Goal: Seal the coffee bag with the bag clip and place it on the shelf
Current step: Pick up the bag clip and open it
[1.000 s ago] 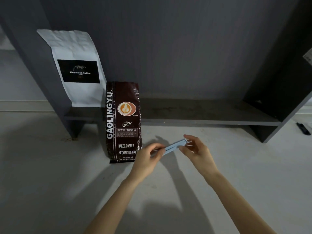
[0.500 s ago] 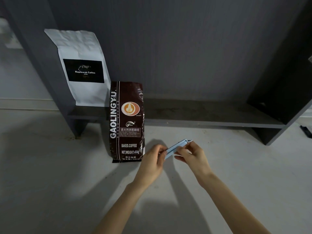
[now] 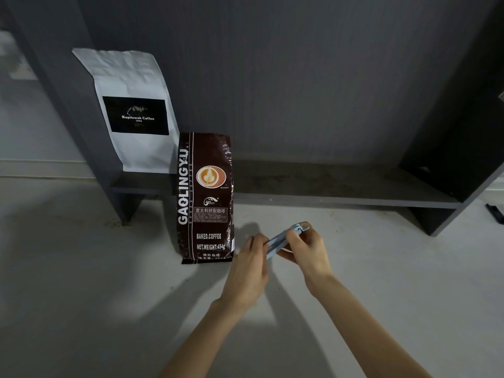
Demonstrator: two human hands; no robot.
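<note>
Early stage: we pinch the pale blue bag clip (image 3: 282,239) at both ends, left hand (image 3: 249,264) on the near end, right hand (image 3: 305,251) on the far end. Nothing sealed yet. The brown coffee bag (image 3: 206,197) stands upright just left of our grip on the surface (image 3: 81,268), unclipped. Clipping and shelving remain. The shelf (image 3: 341,186) beyond the grip looks mostly open; a white bag (image 3: 133,110) sits at its left end.

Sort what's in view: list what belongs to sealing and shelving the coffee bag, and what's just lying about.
Part of the job:
brown coffee bag, standing on the floor
blue bag clip, held by left hand and right hand
shelf

Lying about:
white coffee bag on the shelf
dark object at far right
</note>
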